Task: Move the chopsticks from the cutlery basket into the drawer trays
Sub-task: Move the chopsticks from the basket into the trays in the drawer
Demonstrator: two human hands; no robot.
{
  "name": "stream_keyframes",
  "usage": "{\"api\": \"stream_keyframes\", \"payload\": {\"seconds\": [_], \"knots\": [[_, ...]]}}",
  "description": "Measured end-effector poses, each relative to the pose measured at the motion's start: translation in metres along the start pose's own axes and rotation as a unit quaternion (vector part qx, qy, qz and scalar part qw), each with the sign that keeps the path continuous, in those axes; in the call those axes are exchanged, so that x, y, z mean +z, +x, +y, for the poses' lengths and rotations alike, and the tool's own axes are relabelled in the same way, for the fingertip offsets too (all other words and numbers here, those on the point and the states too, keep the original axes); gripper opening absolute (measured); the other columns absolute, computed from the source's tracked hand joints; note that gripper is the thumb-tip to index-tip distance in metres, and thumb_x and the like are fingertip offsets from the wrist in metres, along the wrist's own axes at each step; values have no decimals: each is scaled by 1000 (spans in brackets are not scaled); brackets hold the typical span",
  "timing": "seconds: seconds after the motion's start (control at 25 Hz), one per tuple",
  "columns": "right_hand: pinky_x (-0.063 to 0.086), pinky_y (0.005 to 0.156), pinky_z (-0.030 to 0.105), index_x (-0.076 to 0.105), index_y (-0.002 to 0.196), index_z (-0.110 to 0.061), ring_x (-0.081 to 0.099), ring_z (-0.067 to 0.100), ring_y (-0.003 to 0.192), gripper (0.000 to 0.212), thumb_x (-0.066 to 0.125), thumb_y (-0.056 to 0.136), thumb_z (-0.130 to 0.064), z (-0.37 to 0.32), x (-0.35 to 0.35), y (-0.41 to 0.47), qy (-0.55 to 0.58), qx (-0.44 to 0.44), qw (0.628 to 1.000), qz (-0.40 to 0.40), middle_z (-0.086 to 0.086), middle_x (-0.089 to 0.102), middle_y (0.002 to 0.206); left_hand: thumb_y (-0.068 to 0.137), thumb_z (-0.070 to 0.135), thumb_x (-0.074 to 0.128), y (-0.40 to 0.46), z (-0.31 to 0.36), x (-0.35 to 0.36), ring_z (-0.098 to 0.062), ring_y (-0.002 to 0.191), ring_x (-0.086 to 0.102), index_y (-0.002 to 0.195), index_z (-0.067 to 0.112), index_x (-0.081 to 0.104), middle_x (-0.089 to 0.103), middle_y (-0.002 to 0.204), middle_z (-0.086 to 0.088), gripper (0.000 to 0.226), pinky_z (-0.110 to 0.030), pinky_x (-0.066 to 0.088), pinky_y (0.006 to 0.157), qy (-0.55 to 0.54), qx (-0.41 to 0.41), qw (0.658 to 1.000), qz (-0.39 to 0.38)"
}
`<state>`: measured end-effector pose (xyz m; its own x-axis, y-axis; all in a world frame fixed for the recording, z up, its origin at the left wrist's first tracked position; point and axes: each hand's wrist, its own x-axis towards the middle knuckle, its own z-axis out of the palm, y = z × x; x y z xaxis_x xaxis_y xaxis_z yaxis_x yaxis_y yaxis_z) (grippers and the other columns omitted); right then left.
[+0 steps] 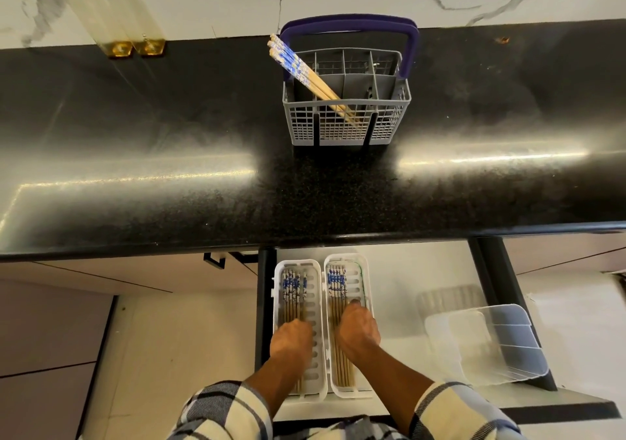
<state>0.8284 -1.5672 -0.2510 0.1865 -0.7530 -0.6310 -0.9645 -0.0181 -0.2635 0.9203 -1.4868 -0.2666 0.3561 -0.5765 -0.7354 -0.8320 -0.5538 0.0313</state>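
A grey cutlery basket (345, 124) with a purple handle stands on the black counter. Several blue-patterned wooden chopsticks (305, 74) lean out of its left side. Below, in the open drawer, two white slotted trays lie side by side: the left tray (315, 304) and the right tray (362, 277), each holding several chopsticks (335, 284). My left hand (291, 338) rests in the left tray on its chopsticks, fingers curled. My right hand (359, 329) rests in the right tray on its chopsticks, fingers curled over them. Whether either hand grips them is hidden.
A clear plastic divided organiser (491, 344) sits at the right of the white drawer floor (406, 270). The black counter edge (305, 233) overhangs the drawer. Two brass fittings (135, 48) stand at the counter's back left, against the marble wall.
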Motion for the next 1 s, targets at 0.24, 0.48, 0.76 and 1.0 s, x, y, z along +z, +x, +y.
{"api": "stream_keyframes", "payload": {"seconds": [0.24, 0.48, 0.76, 1.0], "knots": [[56, 86, 29, 58, 118, -9, 67, 20, 102, 23, 50, 99, -17, 2, 4, 2, 1, 0, 1000, 5, 7, 67, 113, 95, 10, 56, 7, 4, -11, -24, 106, 68, 114, 8, 66, 70, 116, -9, 22, -32, 55, 87, -17, -16, 1000, 19], [56, 88, 30, 58, 119, -10, 67, 21, 104, 24, 53, 98, -19, 4, 5, 5, 7, 3, 1000, 8, 6, 67, 115, 98, 7, 48, 30, 4, -34, -25, 115, 63, 126, 4, 58, 63, 128, -13, 29, -32, 52, 90, 12, -47, 999, 23], [55, 89, 28, 57, 121, -8, 66, 21, 105, 26, 53, 98, -18, 6, 5, 6, 2, -11, 1000, 17, 7, 67, 116, 99, 8, 45, 35, 5, -30, -27, 118, 61, 130, 3, 54, 61, 131, -16, 32, -33, 51, 94, -21, -74, 997, -11], [55, 89, 28, 57, 121, -9, 66, 20, 104, 26, 54, 97, -19, 8, 6, 3, -8, -15, 1000, 11, 7, 67, 115, 99, 5, 46, 29, 5, -28, -26, 121, 59, 129, 1, 56, 60, 134, -15, 32, -32, 49, 98, -27, -77, 995, -63]]}}
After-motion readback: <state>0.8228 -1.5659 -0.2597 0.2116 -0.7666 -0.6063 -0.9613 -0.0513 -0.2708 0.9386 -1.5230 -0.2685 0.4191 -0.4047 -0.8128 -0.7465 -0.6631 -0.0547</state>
